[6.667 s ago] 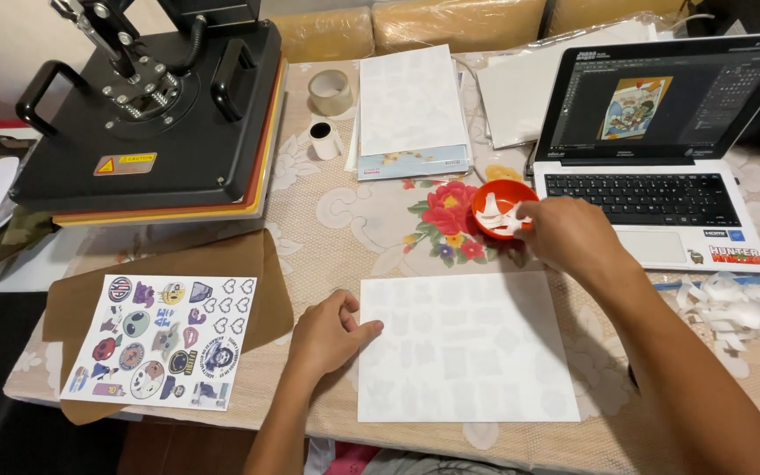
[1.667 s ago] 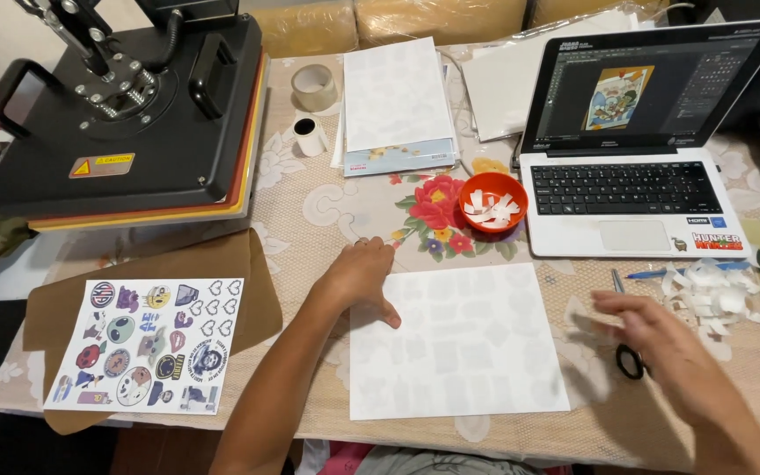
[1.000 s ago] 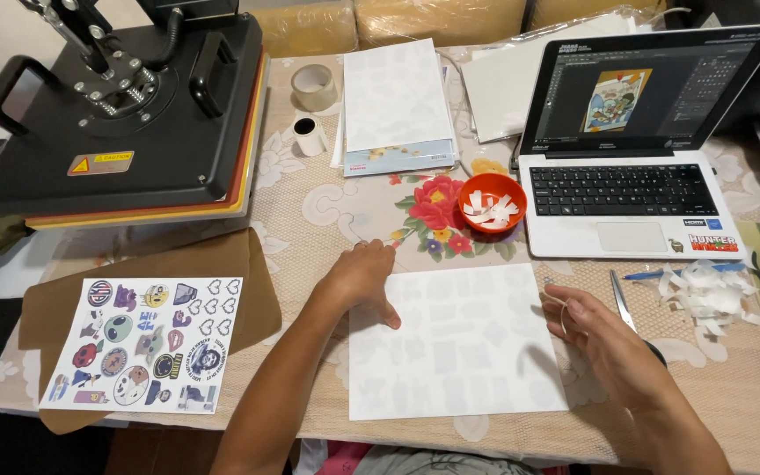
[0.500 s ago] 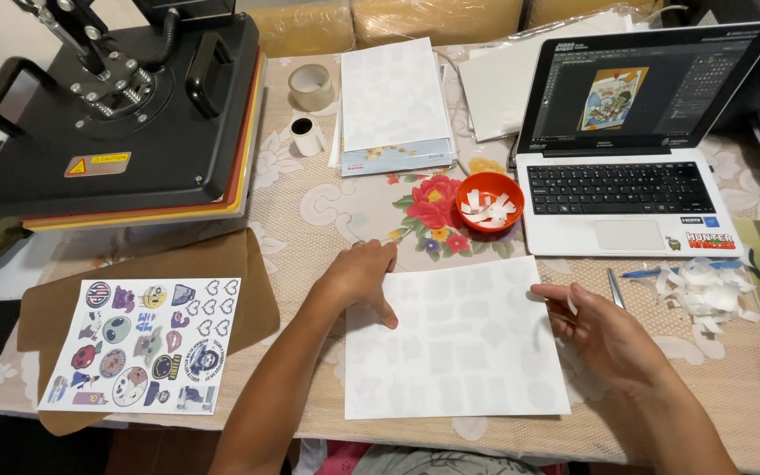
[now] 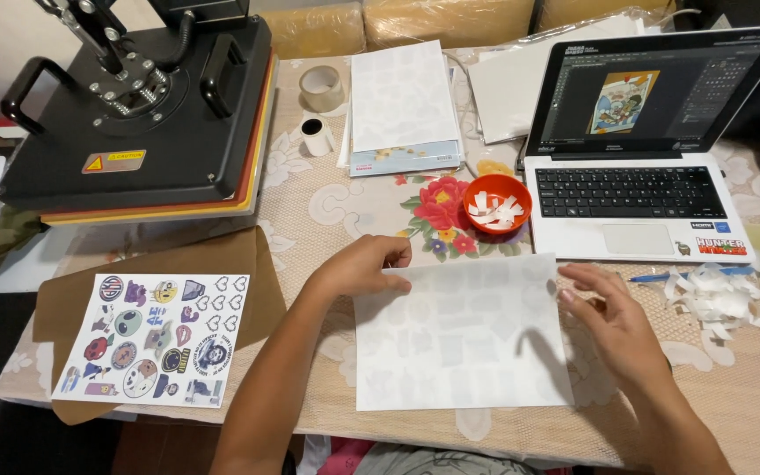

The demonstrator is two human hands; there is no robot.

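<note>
A white sheet with faint cut-out shapes [image 5: 459, 339] lies flat on the table in front of me. My left hand [image 5: 364, 264] rests with curled fingers on the sheet's upper left corner and presses it down. My right hand [image 5: 613, 321] hovers with spread fingers at the sheet's right edge, its fingertips near the upper right corner; it holds nothing that I can see. A small red bowl [image 5: 498, 202] with white paper scraps stands just beyond the sheet.
An open laptop [image 5: 639, 189] sits at the right, a black heat press [image 5: 142, 114] at the back left. A colourful sticker sheet [image 5: 156, 339] lies on brown paper at the left. White scraps [image 5: 714, 295], a paper stack [image 5: 402, 110] and tape rolls [image 5: 320, 86] are nearby.
My right hand has come from the scrap pile and scissors at the right over to the white sheet's right edge. My left hand stays on the sheet's top left corner.
</note>
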